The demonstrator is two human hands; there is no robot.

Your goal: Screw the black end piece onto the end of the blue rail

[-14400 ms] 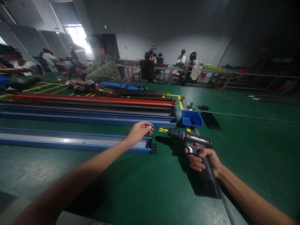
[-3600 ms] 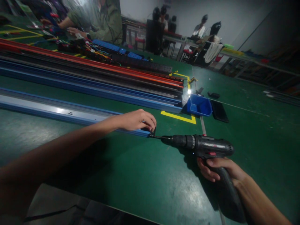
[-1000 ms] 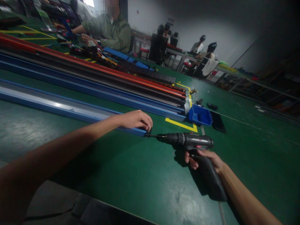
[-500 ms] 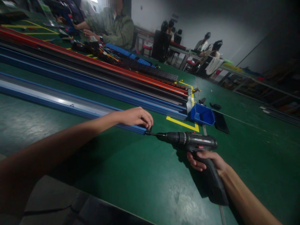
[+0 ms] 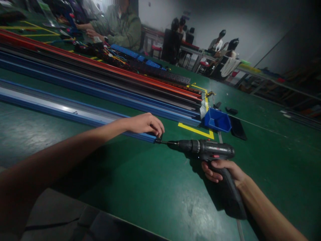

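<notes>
My right hand point(image 5: 223, 170) is wrapped around the handle of a black cordless drill point(image 5: 205, 149), which points left. Its long bit point(image 5: 164, 143) reaches a small black end piece point(image 5: 158, 139) at the right end of a long blue channel profile point(image 5: 87, 119). The fingers of my left hand point(image 5: 147, 124) are bent down onto that end piece, thumb side hidden. Whether the bit tip sits in a screw is too small to tell.
Behind lie more long blue, black and orange profiles point(image 5: 120, 71). A blue bin point(image 5: 217, 119) stands at their right end, beside a dark phone-like slab point(image 5: 237, 128). Wires point(image 5: 110, 55) lie farther back, near a seated person point(image 5: 122, 30).
The hands, drill and profile keep nearly the same positions. My right hand and the drill's rear have shifted very slightly right; the view has moved a little.
</notes>
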